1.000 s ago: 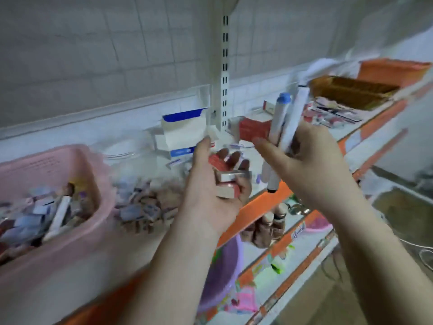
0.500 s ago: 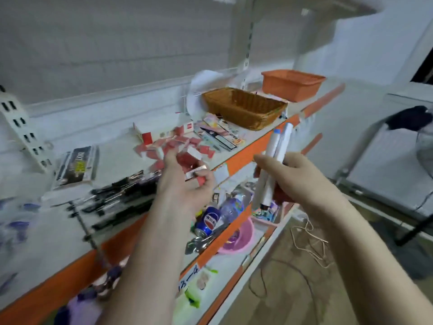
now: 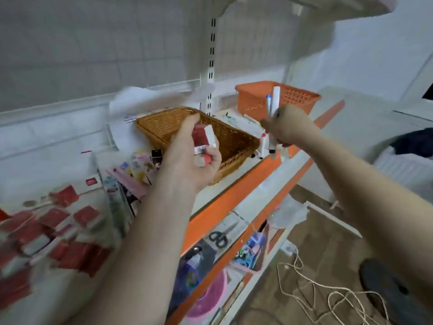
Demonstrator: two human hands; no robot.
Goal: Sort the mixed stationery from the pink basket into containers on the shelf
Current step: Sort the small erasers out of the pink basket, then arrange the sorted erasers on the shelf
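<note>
My left hand [image 3: 194, 158] grips a few small red and white boxes [image 3: 203, 139] just above the near edge of the brown wicker basket [image 3: 236, 141]. My right hand [image 3: 288, 127] holds two white markers [image 3: 273, 99] upright, one with a blue cap, in front of the orange plastic basket [image 3: 257, 102]. Both baskets stand on the white shelf with the orange front edge [image 3: 236, 195]. The pink basket is out of view.
Several red and white boxes [image 3: 56, 228] lie scattered on the shelf at the left, with colourful packets [image 3: 138, 167] beside them. Loose markers [image 3: 264, 146] lie between the baskets. Lower shelves hold scissors [image 3: 219, 236] and a pink bowl [image 3: 210, 294]. A cord [image 3: 311, 285] lies on the floor.
The view has swung right along the shelf. Both hands moved forward, the left with its boxes up to the wicker basket, the right with the markers towards the orange basket.
</note>
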